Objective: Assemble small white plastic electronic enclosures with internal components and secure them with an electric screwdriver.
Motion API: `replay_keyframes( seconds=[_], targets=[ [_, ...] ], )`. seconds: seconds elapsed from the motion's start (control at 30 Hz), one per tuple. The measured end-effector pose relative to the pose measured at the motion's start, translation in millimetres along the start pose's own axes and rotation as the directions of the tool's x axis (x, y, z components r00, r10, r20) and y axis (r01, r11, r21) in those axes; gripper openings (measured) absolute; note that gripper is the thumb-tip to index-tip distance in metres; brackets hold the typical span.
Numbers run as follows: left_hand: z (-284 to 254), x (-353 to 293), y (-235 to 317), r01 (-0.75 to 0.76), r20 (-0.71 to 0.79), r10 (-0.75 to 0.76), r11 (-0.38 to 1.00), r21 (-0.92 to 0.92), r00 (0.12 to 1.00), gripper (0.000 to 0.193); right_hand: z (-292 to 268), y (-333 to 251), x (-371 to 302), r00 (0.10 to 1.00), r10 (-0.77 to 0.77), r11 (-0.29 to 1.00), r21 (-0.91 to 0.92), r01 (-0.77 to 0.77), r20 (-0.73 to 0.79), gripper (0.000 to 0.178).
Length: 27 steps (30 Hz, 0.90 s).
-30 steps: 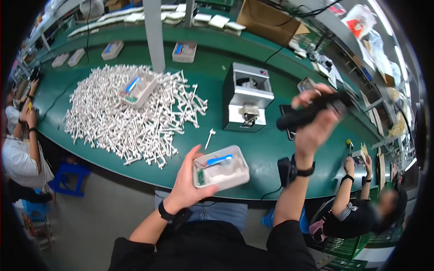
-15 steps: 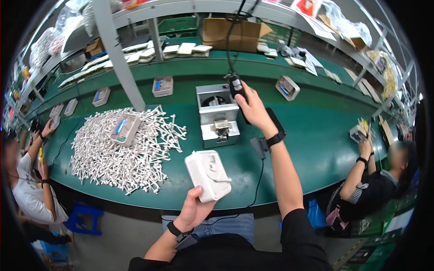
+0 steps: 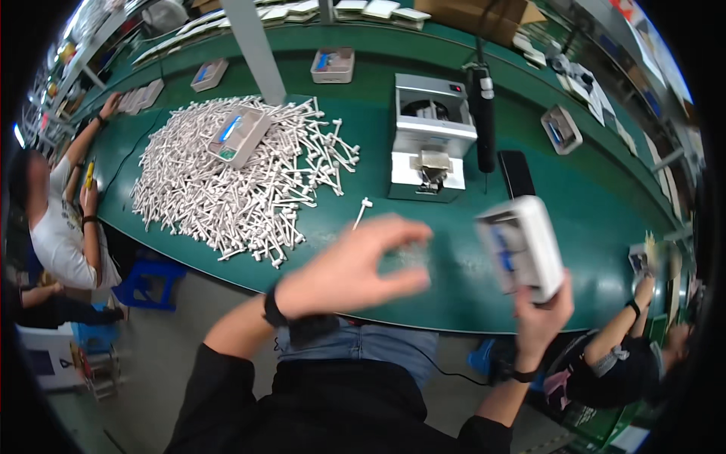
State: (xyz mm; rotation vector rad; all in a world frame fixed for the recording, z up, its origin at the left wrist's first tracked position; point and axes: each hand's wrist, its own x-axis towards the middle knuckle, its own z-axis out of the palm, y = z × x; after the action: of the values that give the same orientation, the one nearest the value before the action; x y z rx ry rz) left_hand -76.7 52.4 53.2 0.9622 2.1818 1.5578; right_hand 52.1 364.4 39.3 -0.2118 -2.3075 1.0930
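Observation:
My right hand point(image 3: 543, 312) grips a white plastic housing point(image 3: 541, 246) from below, over the right part of the bench. The housing is tilted, its open side turned left with blue and grey parts inside, somewhat blurred. My left hand point(image 3: 355, 268) hovers over the front of the bench, thumb and fingers spread, with nothing visible between them. Just beyond it lies a single slim white plastic piece point(image 3: 364, 210) with a knobbed end. A black electric screwdriver point(image 3: 482, 121) hangs bit down, touched by neither hand, right of a grey screw feeder point(image 3: 429, 136).
A large heap of similar white pieces point(image 3: 227, 189) covers the left bench, a housing point(image 3: 238, 136) resting on it. A black phone point(image 3: 516, 174) lies right of the feeder. Other housings point(image 3: 333, 65) stand along the back. A metal post point(image 3: 255, 53) rises behind the heap. Co-workers sit at both sides.
The white housing has passed from my left hand to my right and moved right. My right hand has let go of the screwdriver, which hangs free. My left hand is empty. The view has shifted.

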Motion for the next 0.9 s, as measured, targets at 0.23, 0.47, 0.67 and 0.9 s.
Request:
replay_keyframes(
  seconds=[0.23,0.47,0.67,0.9],
  targets=[
    [-187,204,-144,0.508,-0.569,-0.184,0.711,0.486,0.802,0.072,-120,198,62,0.893,0.199,0.957,-0.115,-0.265,-0.403,0.038],
    [-182,263,-240,0.740,-0.875,-0.100,0.583,0.335,0.474,0.109,-112,185,56,0.886,-0.086,0.712,-0.650,-0.266,-0.456,0.034],
    [-228,244,-221,0.587,-0.755,-0.309,0.800,0.122,0.578,0.115,93,-39,42,0.953,-0.101,0.986,-0.102,0.136,0.287,0.023],
    [-174,130,-93,-0.275,-0.418,-0.204,0.495,-0.824,0.885,0.084,234,-56,40,0.821,-0.090,0.926,-0.257,0.277,0.563,0.025]
  ],
)
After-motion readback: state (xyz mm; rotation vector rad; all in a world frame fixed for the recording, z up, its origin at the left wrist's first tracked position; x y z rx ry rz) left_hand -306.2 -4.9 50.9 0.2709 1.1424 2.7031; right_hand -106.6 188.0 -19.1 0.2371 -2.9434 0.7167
